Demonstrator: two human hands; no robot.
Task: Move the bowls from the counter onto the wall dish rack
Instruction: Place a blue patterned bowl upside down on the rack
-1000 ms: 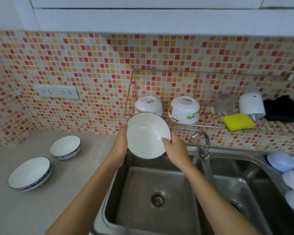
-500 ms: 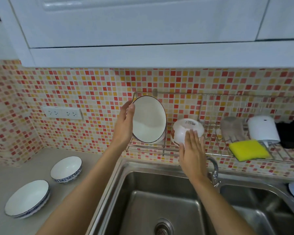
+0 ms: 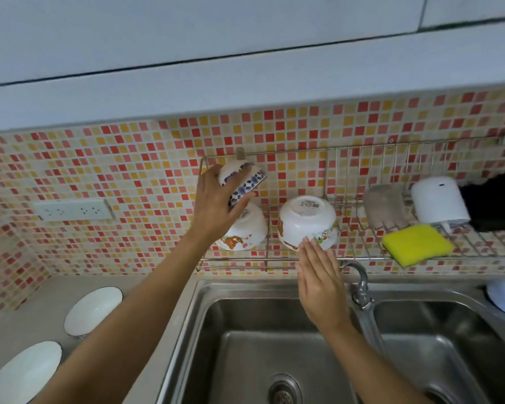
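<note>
The steel sink (image 3: 274,330) fills the lower middle, with the desk (image 3: 27,301) to its left carrying two white bowls (image 3: 93,311), rims up (the nearer one cut off by the frame edge). Above the sink the wall dish rack (image 3: 303,259) holds two upturned white bowls with cartoon prints (image 3: 307,221), plus a yellow sponge (image 3: 417,244) further right. The left hand (image 3: 215,205) grips a blue-patterned bowl (image 3: 247,182), tilted mouth-down over the left printed bowl, at the rack's left end. The right hand (image 3: 321,284) is open and flat, fingertips touching the right printed bowl's rim.
</note>
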